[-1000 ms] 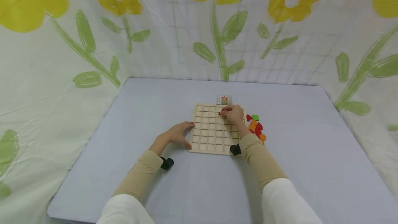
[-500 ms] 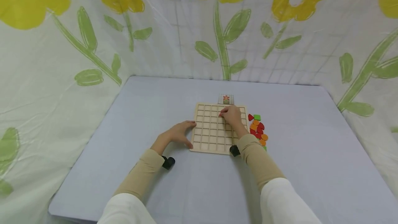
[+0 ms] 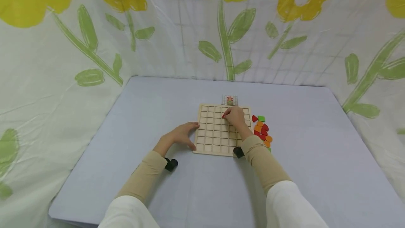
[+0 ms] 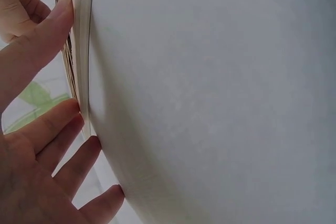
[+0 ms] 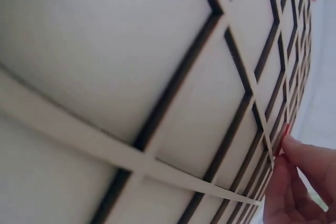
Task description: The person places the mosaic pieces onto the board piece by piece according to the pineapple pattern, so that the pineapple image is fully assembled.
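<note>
A wooden grid board with square cells lies on the table. My right hand is over its upper part and pinches a small red piece between thumb and fingers, at a cell near the far edge. In the right wrist view, only a sliver of the red piece shows at the fingertips, so its shape is hidden. With fingers spread and fairly straight, my left hand touches the board's left edge. The left wrist view has its thumb and fingertips against the side of the board.
Right of the board lies a loose cluster of red pieces, orange pieces and a green square. Behind the board sits a small gridded picture card with a flower-like figure. A flower-printed curtain hangs beyond the table.
The head view has shifted slightly. My right hand keeps the red piece at about the same cell, moving very little, and my left hand stays at the board's left edge.
</note>
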`<state>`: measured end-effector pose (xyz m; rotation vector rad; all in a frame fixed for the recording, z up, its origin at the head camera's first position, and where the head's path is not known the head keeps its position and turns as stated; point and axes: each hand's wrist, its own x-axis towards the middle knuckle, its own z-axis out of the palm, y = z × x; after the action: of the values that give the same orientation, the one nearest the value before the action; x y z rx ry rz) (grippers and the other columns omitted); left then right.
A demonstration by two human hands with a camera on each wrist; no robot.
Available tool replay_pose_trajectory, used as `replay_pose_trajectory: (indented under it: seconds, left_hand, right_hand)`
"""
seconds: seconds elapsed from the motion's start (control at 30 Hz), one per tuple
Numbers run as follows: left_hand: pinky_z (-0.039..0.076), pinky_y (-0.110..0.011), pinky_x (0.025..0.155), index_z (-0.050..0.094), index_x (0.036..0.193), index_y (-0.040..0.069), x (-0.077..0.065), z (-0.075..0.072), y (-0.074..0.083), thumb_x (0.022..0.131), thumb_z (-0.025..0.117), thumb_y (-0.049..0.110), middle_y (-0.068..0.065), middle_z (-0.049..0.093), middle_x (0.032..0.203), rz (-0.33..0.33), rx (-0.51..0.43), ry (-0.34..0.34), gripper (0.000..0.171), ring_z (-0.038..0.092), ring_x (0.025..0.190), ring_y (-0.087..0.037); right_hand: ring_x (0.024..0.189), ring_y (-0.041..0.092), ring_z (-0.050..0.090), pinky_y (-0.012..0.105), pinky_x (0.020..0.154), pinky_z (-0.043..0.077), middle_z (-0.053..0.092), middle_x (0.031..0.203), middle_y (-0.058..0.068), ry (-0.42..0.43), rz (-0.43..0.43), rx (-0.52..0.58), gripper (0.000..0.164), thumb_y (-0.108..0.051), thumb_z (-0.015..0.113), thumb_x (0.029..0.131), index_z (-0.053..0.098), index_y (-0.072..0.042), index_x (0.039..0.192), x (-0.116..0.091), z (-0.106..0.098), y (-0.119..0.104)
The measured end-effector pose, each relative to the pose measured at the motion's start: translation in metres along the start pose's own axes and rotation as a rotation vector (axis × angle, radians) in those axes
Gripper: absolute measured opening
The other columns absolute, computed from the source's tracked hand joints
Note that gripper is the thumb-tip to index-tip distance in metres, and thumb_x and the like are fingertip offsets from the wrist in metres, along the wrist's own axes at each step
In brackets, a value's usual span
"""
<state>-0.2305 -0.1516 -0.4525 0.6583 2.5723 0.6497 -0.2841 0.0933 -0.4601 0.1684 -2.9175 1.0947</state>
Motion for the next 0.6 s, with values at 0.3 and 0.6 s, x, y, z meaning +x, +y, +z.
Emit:
replay_pose_trajectory:
  seconds: [0.3, 0.6]
  left_hand:
    - [0.025, -0.048, 0.116, 0.04, 0.145, -0.002, 0.003, 0.001, -0.002, 0.069, 0.087, 0.025, -0.017, 0.034, 0.154, 0.023, 0.004, 0.004, 0.094, 0.029, 0.142, -0.035]
    - [0.024, -0.044, 0.117, 0.04, 0.146, 0.001, 0.008, 0.007, -0.015, 0.069, 0.087, 0.032, -0.013, 0.034, 0.154, 0.057, -0.012, 0.015, 0.096, 0.028, 0.143, -0.031]
  right_hand:
    - [0.1, 0.039, 0.061, 0.048, 0.086, 0.052, 0.068, 0.106, 0.022, -0.025, 0.097, 0.07, 0.02, -0.009, 0.063, 0.092, 0.071, 0.005, 0.104, -0.006, -0.04, 0.013]
    - [0.112, 0.044, 0.054, 0.049, 0.094, 0.049, 0.058, 0.124, 0.029, -0.028, 0.323, -0.119, 0.034, -0.009, 0.059, 0.093, 0.061, 0.01, 0.121, -0.02, -0.077, 0.058]
